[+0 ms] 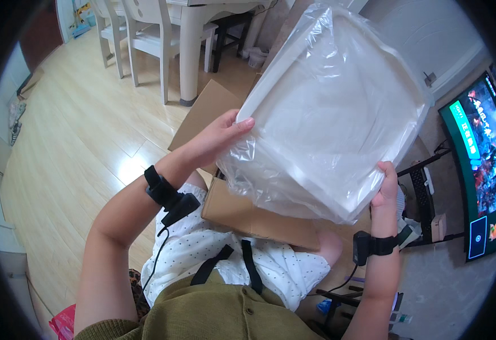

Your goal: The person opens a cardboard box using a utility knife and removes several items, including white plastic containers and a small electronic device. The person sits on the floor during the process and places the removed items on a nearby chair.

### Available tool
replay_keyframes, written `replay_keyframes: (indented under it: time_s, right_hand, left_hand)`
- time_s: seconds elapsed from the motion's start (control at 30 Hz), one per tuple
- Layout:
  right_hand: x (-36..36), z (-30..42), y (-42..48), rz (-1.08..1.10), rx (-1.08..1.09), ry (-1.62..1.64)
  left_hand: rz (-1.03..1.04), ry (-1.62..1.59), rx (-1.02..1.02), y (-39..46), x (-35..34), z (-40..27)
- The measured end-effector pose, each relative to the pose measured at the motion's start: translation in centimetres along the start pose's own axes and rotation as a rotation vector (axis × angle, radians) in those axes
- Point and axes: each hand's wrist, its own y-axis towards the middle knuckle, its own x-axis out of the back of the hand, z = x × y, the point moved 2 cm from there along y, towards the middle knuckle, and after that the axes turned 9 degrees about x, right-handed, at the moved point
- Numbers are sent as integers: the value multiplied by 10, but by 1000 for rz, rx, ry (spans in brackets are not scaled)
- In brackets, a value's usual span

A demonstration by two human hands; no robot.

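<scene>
A white rectangular tray-like panel with a raised rim, wrapped in clear plastic film, is held up tilted between my hands. My left hand grips its left edge, thumb on the near face. Around the lower right edge my right hand is closed, its thumb on the film. Loose plastic wrap hangs below the lower left side. Under the panel, an open cardboard box has its flaps spread, one close to my lap. The panel hides most of the box and its inside.
White chairs and a table leg stand on the wooden floor at upper left. A lit screen on a black stand is to the right. Black straps with small devices sit on both wrists, trailing cables.
</scene>
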Motion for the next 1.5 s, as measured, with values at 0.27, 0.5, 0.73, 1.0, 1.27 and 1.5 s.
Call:
replay_keyframes:
  time_s: [0.27, 0.5, 0.73, 1.0, 1.27, 1.5]
  right_hand:
    - [-16, -8, -37, 80, -61, 83]
    - [-32, -15, -50, 52, -35, 61]
    - [-50, -32, -44, 140, -53, 33]
    - [-44, -47, -41, 60, -113, 45]
    - [-45, -48, -58, -9, 285, -131]
    - [-69, -45, -61, -11, 183, 12]
  left_hand:
    - [-57, -36, 45, -33, -16, -19]
    - [-121, -117, 8, -50, -3, -13]
    - [-124, -232, 67, -62, 19, -8]
    - [-170, -52, 98, -64, 28, 2]
    - [-369, 154, -60, -47, 30, -11]
    - [-228, 191, -152, -51, 33, -18]
